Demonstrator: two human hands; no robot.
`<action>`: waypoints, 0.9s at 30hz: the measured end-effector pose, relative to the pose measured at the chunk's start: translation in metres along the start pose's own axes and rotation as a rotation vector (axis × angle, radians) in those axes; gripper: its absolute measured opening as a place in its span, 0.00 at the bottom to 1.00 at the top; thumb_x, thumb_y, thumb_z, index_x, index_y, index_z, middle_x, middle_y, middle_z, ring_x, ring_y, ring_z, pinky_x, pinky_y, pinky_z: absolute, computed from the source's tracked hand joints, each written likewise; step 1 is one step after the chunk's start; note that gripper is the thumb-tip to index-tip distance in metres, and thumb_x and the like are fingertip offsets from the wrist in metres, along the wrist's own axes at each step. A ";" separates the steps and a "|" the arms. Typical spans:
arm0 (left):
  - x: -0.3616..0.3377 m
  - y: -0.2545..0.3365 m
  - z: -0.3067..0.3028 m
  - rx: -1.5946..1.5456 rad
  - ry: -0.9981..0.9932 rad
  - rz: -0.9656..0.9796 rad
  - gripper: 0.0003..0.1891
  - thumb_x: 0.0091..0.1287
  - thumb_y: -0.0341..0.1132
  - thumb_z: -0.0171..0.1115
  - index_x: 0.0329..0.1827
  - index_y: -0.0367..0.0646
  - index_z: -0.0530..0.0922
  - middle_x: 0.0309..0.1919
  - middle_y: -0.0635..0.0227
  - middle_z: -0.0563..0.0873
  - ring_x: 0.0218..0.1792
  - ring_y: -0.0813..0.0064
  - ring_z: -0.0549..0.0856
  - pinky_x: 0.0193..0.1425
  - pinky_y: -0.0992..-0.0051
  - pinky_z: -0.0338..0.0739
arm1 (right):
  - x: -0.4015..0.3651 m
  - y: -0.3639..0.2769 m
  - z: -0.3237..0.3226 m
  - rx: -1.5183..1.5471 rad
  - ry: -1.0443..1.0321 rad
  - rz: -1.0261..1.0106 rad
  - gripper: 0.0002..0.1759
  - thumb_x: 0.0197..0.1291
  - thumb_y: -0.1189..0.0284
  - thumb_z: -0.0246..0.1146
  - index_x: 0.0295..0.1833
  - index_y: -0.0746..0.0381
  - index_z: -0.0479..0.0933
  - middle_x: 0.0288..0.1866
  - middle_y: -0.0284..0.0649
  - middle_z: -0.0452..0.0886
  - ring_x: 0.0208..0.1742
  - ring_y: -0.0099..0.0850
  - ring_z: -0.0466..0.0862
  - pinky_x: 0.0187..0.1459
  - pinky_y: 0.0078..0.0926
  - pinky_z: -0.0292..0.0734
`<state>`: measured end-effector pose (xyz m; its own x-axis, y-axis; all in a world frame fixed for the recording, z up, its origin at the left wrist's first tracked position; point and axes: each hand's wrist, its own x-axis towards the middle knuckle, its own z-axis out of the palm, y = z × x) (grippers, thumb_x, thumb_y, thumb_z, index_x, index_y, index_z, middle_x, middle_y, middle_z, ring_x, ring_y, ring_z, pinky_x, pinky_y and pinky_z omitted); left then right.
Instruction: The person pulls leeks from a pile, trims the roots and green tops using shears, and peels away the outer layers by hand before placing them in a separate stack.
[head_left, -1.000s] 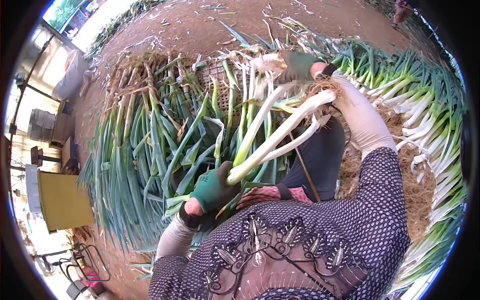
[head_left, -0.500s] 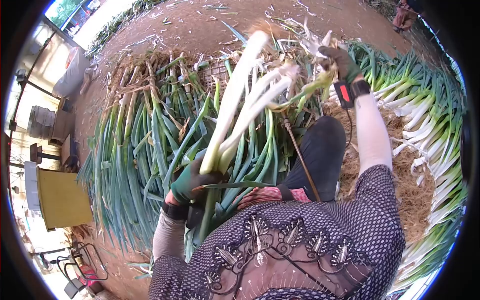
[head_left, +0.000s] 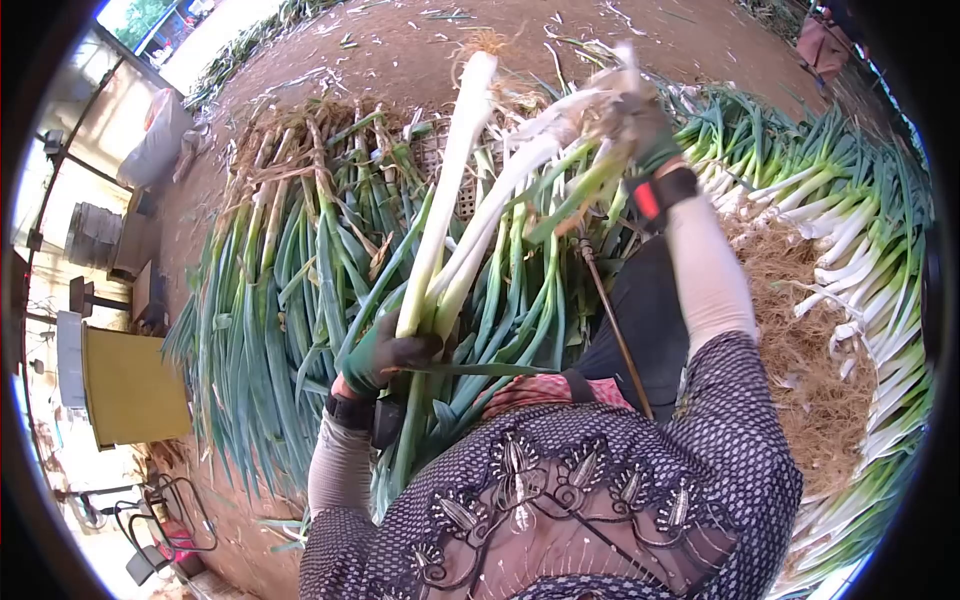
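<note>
My left hand [head_left: 388, 352], in a dark green glove, is closed around the lower green part of a few thick leeks [head_left: 446, 190]. Their white shafts point up and away, and one ends in a tuft of tan roots. Beyond them, my gloved right hand [head_left: 645, 128] is closed, slightly blurred, on pale, ragged outer leaves [head_left: 585, 165] at the root end of the right-hand shaft. Part of what it grips is hidden by the glove. Under my left hand, the green tops hang down against my body.
Untrimmed leeks [head_left: 265, 290] with roots and dry skins lie in a heap at left. Cleaned leeks [head_left: 850, 240] curve along the right, beside a mound of cut roots [head_left: 800, 400]. A thin rod [head_left: 610, 310] leans by my knee. A yellow bin [head_left: 135, 385] stands at far left.
My right hand has moved left, closer to the leeks, with the ragged leaves still in it. The leek shafts have tilted slightly left. My left hand keeps its hold.
</note>
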<state>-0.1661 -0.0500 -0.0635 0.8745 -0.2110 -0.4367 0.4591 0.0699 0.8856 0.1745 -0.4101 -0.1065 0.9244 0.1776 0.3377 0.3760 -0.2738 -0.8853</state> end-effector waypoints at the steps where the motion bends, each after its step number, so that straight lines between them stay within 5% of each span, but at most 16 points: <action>1: -0.002 0.002 -0.001 -0.015 0.000 0.008 0.25 0.55 0.34 0.67 0.56 0.33 0.76 0.39 0.61 0.86 0.40 0.69 0.85 0.49 0.69 0.80 | 0.013 0.006 -0.034 0.026 0.114 0.056 0.15 0.71 0.63 0.52 0.44 0.61 0.81 0.33 0.38 0.83 0.30 0.29 0.82 0.35 0.29 0.79; 2: -0.002 0.004 -0.001 -0.031 -0.003 0.019 0.25 0.55 0.35 0.67 0.56 0.33 0.76 0.39 0.61 0.86 0.40 0.69 0.85 0.49 0.69 0.81 | 0.025 0.013 -0.067 0.057 0.231 0.109 0.17 0.72 0.61 0.51 0.43 0.61 0.80 0.32 0.37 0.82 0.28 0.28 0.81 0.33 0.29 0.79; 3: -0.001 0.004 -0.002 -0.022 -0.005 0.021 0.25 0.55 0.35 0.66 0.56 0.33 0.76 0.40 0.61 0.86 0.40 0.69 0.86 0.49 0.69 0.81 | 0.014 -0.028 -0.088 0.545 0.334 0.168 0.17 0.71 0.59 0.52 0.43 0.60 0.80 0.33 0.37 0.83 0.29 0.27 0.82 0.34 0.27 0.79; 7: 0.010 0.001 -0.010 -0.058 -0.007 0.014 0.23 0.57 0.36 0.66 0.55 0.33 0.77 0.39 0.61 0.86 0.39 0.69 0.86 0.48 0.70 0.81 | -0.021 -0.063 -0.175 0.308 0.620 0.213 0.16 0.67 0.60 0.57 0.44 0.63 0.79 0.39 0.40 0.84 0.36 0.28 0.84 0.40 0.26 0.80; 10: 0.022 0.001 -0.023 -0.015 -0.045 -0.020 0.24 0.58 0.35 0.65 0.57 0.35 0.76 0.39 0.63 0.86 0.39 0.72 0.85 0.47 0.72 0.80 | -0.096 -0.003 -0.246 -0.252 0.368 0.125 0.16 0.63 0.61 0.63 0.49 0.60 0.81 0.42 0.38 0.84 0.42 0.27 0.82 0.48 0.28 0.78; 12: 0.032 -0.002 -0.032 -0.014 -0.075 -0.055 0.23 0.59 0.36 0.64 0.57 0.35 0.77 0.39 0.64 0.87 0.39 0.73 0.85 0.46 0.73 0.80 | -0.172 0.025 -0.256 0.057 0.423 0.649 0.19 0.62 0.61 0.64 0.54 0.60 0.80 0.48 0.40 0.84 0.48 0.32 0.82 0.50 0.32 0.77; 14: 0.035 -0.001 -0.033 -0.007 -0.055 -0.066 0.23 0.60 0.36 0.64 0.57 0.35 0.77 0.40 0.63 0.87 0.40 0.73 0.86 0.46 0.73 0.81 | -0.259 0.023 -0.234 -0.165 0.322 1.016 0.28 0.64 0.59 0.66 0.63 0.65 0.74 0.44 0.39 0.85 0.44 0.29 0.83 0.46 0.27 0.78; 15: 0.036 0.000 -0.034 -0.002 -0.046 -0.073 0.23 0.60 0.36 0.64 0.58 0.35 0.77 0.40 0.62 0.87 0.40 0.73 0.86 0.46 0.73 0.81 | -0.319 0.047 -0.229 0.252 0.312 1.057 0.29 0.63 0.55 0.67 0.63 0.62 0.75 0.52 0.42 0.84 0.50 0.30 0.81 0.51 0.26 0.78; 20: 0.045 -0.012 -0.046 -0.023 -0.077 -0.076 0.27 0.60 0.36 0.64 0.62 0.35 0.73 0.41 0.62 0.87 0.40 0.72 0.86 0.47 0.73 0.81 | -0.471 0.047 -0.200 0.013 -0.024 1.520 0.31 0.61 0.56 0.68 0.65 0.61 0.73 0.54 0.43 0.82 0.54 0.33 0.80 0.55 0.29 0.76; 24: 0.042 -0.011 -0.039 -0.053 -0.030 -0.071 0.24 0.58 0.37 0.65 0.55 0.34 0.77 0.39 0.62 0.86 0.38 0.71 0.86 0.46 0.71 0.81 | -0.437 0.043 -0.184 -0.183 -0.312 1.446 0.33 0.60 0.56 0.68 0.66 0.60 0.72 0.55 0.44 0.81 0.56 0.35 0.79 0.57 0.32 0.74; 27: 0.042 -0.013 -0.038 -0.049 -0.021 -0.083 0.22 0.57 0.37 0.65 0.53 0.34 0.78 0.38 0.63 0.86 0.36 0.70 0.86 0.46 0.70 0.82 | -0.322 0.043 -0.171 -0.381 -0.476 1.076 0.34 0.58 0.56 0.69 0.67 0.60 0.70 0.56 0.44 0.81 0.58 0.37 0.78 0.59 0.33 0.73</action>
<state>-0.1295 -0.0229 -0.0992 0.8298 -0.2385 -0.5045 0.5375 0.0989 0.8374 -0.0956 -0.6403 -0.1987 0.6892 -0.0042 -0.7245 -0.4919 -0.7369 -0.4637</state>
